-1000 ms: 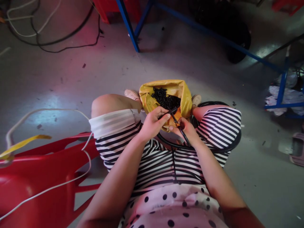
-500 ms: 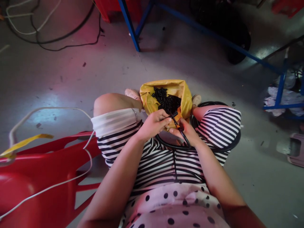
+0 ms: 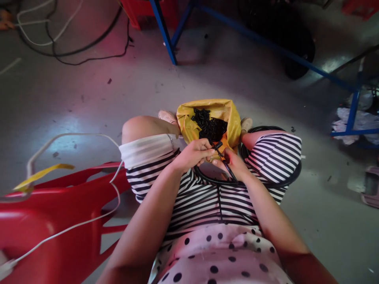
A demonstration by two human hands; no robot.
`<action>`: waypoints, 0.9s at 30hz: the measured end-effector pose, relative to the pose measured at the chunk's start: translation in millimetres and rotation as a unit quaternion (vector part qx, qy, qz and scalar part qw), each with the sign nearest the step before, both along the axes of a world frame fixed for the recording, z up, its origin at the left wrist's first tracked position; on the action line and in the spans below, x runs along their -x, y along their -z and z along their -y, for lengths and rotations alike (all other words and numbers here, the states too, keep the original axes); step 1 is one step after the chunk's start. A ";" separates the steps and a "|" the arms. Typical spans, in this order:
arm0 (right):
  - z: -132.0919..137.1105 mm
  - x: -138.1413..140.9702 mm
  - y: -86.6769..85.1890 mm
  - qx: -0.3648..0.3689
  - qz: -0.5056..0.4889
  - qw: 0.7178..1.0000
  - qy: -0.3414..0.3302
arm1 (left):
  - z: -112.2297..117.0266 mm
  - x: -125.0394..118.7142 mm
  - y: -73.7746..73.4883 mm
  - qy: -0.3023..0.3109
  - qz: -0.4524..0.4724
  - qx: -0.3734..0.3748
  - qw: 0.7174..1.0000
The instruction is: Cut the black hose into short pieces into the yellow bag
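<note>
My left hand [image 3: 197, 153] is closed, its fingertips pinching a short end of black tube [image 3: 218, 145] above the near edge of a yellow bag. My right hand [image 3: 233, 163] is closed around a slim dark hand tool [image 3: 228, 169] that looks like cutting pliers. The tool's tip meets the tube at my left fingertips; its jaws are too small to make out. Between my feet, the open yellow bag [image 3: 235, 122] holds many short black tube pieces [image 3: 209, 125]. A long black corrugated tube [image 3: 214, 182] loops under my hands and across my lap towards my right knee.
A red plastic chair [image 3: 65, 221] stands close on my left, with a white cable [image 3: 74, 233] draped over it. Ahead is a blue metal frame [image 3: 166, 35]. Dark cables [image 3: 89, 49] lie on the floor at far left, and crumpled plastic [image 3: 345, 118] at right.
The view has shifted slightly, moving the surroundings a little rightward. The tube end at my left fingertips is tilted up more and shows more clearly. Both hands stay close together over the bag's edge.
</note>
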State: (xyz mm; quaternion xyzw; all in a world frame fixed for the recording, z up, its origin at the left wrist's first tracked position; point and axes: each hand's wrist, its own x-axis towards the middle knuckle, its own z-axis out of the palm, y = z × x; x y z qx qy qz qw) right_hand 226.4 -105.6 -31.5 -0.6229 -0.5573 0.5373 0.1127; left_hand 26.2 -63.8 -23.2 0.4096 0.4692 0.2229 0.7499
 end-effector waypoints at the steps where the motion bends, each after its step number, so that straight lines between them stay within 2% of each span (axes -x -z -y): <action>1: 0.1 0.2 -0.2 -0.003 0.003 1.000 -0.002 | -0.8 0.5 0.9 0.003 0.005 0.000 1.000; 6: 0.6 -0.7 -2.9 -0.029 0.008 1.000 -0.003 | -3.4 3.0 0.6 0.003 0.023 0.000 1.000; 11: 0.6 -1.0 -2.2 -0.046 0.009 0.999 0.011 | -3.7 1.6 1.5 -0.024 0.027 -0.019 0.999; 16: -3.6 4.2 2.9 -0.025 0.004 0.997 0.068 | -1.8 -11.5 3.4 -0.103 -0.033 -0.061 0.992; 20: -5.5 7.8 7.3 -0.033 -0.006 0.994 0.106 | 1.4 -24.0 6.5 -0.193 -0.104 -0.111 0.969; 23: -4.4 7.1 9.7 -0.041 0.000 0.992 0.117 | 3.0 -25.9 10.2 -0.176 -0.152 -0.168 0.958; 27: -3.3 2.5 10.1 -0.047 0.001 0.994 0.102 | 3.2 -19.9 11.6 -0.096 -0.199 -0.228 0.948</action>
